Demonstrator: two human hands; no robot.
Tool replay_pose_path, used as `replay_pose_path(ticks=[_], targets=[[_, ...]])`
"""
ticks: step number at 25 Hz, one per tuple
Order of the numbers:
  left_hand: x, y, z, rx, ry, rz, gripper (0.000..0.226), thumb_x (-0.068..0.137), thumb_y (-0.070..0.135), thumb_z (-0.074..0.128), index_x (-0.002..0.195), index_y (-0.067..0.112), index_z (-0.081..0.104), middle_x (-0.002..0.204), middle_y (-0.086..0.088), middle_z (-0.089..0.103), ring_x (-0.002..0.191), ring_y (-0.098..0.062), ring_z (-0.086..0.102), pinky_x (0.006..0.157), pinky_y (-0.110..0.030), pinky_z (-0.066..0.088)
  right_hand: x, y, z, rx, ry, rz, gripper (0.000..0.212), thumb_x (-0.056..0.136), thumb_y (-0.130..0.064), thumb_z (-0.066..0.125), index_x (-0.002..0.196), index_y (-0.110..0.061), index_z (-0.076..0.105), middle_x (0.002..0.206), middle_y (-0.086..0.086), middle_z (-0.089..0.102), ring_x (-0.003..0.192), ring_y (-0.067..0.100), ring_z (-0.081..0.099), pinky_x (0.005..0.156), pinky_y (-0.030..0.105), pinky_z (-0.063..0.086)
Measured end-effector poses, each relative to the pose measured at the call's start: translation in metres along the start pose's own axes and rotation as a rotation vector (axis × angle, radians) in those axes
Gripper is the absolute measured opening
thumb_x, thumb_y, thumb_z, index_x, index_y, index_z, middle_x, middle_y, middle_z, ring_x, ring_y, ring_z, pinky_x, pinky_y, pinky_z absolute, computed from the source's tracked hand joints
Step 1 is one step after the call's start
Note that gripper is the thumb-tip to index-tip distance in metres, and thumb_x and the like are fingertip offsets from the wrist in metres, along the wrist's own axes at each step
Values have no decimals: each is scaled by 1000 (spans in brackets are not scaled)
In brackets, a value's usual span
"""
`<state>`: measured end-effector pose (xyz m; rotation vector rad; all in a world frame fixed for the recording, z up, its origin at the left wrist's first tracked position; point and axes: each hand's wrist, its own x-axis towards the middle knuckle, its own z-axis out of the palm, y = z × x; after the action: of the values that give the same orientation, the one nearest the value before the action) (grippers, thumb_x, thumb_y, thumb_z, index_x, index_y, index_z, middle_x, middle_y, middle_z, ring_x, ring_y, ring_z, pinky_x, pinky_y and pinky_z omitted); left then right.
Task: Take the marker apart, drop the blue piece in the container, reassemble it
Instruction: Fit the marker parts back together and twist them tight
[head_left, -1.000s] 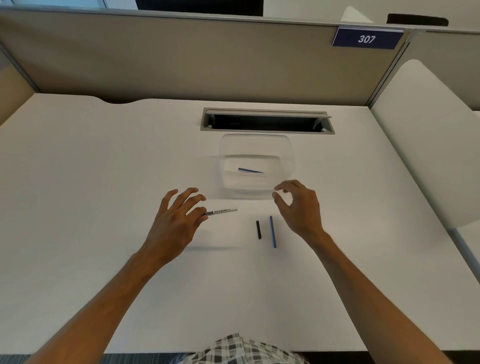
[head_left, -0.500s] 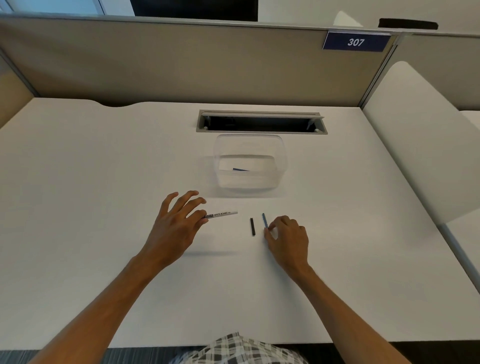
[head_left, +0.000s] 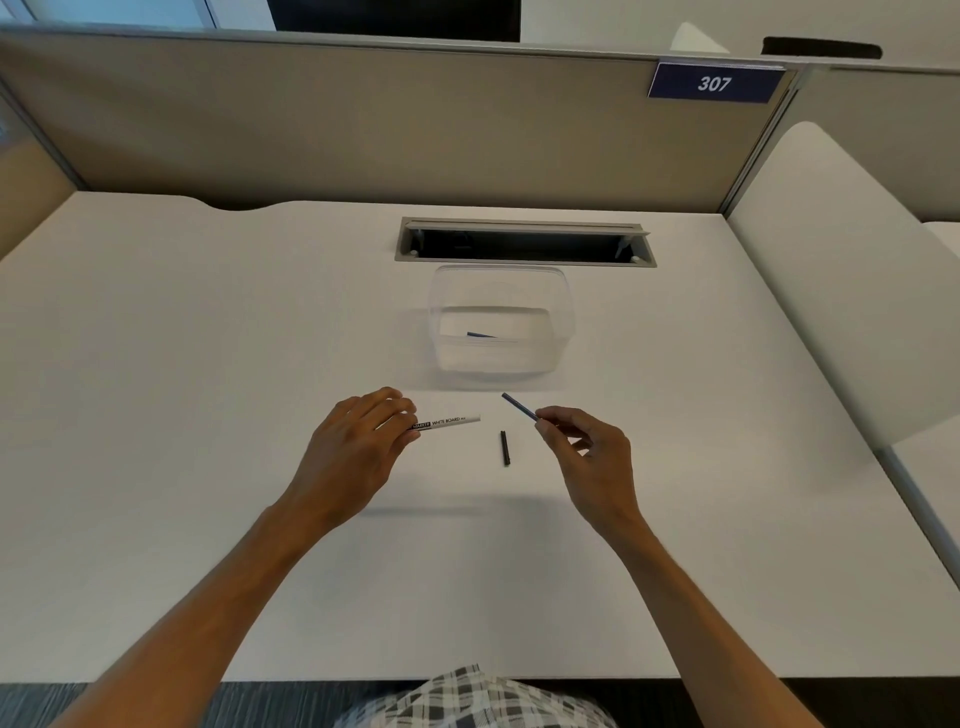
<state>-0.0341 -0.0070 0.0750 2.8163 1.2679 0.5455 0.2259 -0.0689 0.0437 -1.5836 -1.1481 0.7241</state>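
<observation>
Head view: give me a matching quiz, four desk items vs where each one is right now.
Items:
1. white marker body
2. blue rod
3. black piece
4. short blue piece

Places:
A. lying in the clear container
B. pinched in the right hand
C. lying loose on the desk between the hands
D. under the left hand fingertips

Pairs: 1-D, 2-B, 3-C, 4-A

Marker barrel (head_left: 451, 422) reads "MARKER WHITE BOARD", black print on white; smaller print after it too small to read. Blue plate (head_left: 715, 83) on the partition: "307" in white.
</observation>
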Motion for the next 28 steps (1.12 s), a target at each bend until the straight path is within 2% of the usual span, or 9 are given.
replay_pose_path(ticks=[9,17,21,25,28], targets=[[2,3,-1,-30,8,-5,29,97,28,42,98,11,64,109,0,67,105,-22,62,81,-36,49,-11,-17,-2,-14,-39,-81,13,91,-22,68,93,-32,74,93,-21,72,93,5,65,71,22,42],[1,6,-5,-19,21,13,31,96,29,41,96,11,65,109,-1,68,105,-23,62,81,-36,50,-10,-18,-2,-80,-53,-156,13,91,-16,69,94,-27,75,94,-18,73,91,1,64,73,8,39],[1,7,-7,19,11,47,32,95,30,41,96,10,66,107,-3,69,104,-23,63,80,-36,51,-5,-20,-4,-173,-102,-263,11,92,-15,68,96,-22,75,94,-13,68,89,5,64,73,9,39],[3,11,-7,1,9,50,30,95,29,42,97,11,66,104,-1,69,101,-22,64,79,-36,52,-2,-25,0,-109,-137,-219,11,90,-17,70,96,-25,77,93,-8,63,84,8,62,65,14,38],[3,12,-6,-19,13,29,29,95,28,42,95,11,66,99,0,70,96,-22,65,77,-37,52,0,-31,5,93,-94,-54,12,83,-16,77,93,-23,75,85,-7,71,77,3,66,67,14,44]])
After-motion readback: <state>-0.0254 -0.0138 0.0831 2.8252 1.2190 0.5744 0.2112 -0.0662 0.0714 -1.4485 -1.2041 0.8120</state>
